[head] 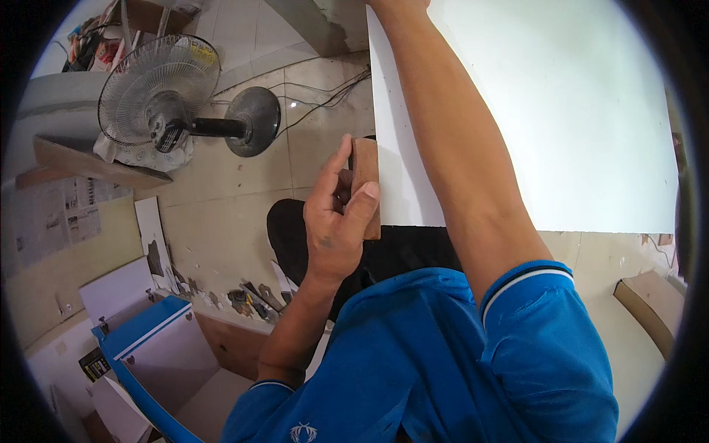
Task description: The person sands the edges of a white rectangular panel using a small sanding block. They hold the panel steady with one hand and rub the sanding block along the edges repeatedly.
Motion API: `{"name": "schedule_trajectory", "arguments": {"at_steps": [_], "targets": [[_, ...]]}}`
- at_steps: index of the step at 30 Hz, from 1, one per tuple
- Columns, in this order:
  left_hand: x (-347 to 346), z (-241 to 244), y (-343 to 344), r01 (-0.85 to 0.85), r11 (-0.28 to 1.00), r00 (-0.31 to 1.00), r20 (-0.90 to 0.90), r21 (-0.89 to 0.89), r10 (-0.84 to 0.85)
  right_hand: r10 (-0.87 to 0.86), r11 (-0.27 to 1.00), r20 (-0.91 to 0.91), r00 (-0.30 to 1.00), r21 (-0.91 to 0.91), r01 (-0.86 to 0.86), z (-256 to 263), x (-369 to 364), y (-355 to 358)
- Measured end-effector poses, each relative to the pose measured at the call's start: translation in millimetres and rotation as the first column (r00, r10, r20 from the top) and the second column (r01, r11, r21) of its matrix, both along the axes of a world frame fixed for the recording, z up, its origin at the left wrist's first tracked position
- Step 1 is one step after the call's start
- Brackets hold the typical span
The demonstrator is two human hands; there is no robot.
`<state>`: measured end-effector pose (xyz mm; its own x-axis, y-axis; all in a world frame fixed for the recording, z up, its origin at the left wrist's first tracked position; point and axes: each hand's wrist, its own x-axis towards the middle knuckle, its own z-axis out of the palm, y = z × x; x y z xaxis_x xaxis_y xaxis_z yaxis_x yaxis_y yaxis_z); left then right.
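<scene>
My left hand [338,221] grips a narrow brown block [365,166], which looks like wood, with the thumb on its face and the fingers round its far side. The block lies along the left edge of a large white board [576,122]. My right arm reaches across the board to its top left corner. Only the base of my right hand [400,3] shows at the picture's top edge; its fingers are hidden. Small dark specks dot the board near its left edge.
A dusty pedestal fan [252,122] stands at the upper left, with black cables [327,102] across the tiled floor. At the lower left are a blue and white cabinet [149,326], scattered tools [257,299] and scraps. A cardboard box [645,310] sits at the right.
</scene>
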<state>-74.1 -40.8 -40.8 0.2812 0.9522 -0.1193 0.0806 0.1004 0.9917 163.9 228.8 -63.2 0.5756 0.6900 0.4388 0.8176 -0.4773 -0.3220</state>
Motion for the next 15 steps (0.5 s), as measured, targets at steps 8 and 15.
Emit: {"name": "schedule_trajectory", "arguments": {"at_steps": [8, 15], "targets": [[7, -8, 22, 0.051, 0.986, 0.995, -0.097, 0.157, -0.036, -0.042, 0.999, 0.01, 0.999, 0.005, 0.042, -1, 1, 0], [48, -6, 96, 0.018, 0.998, 0.998, 0.052, 0.061, -0.021, 0.003, 0.998, -0.102, 0.995, -0.057, -0.009, 20, -7, -11]]}}
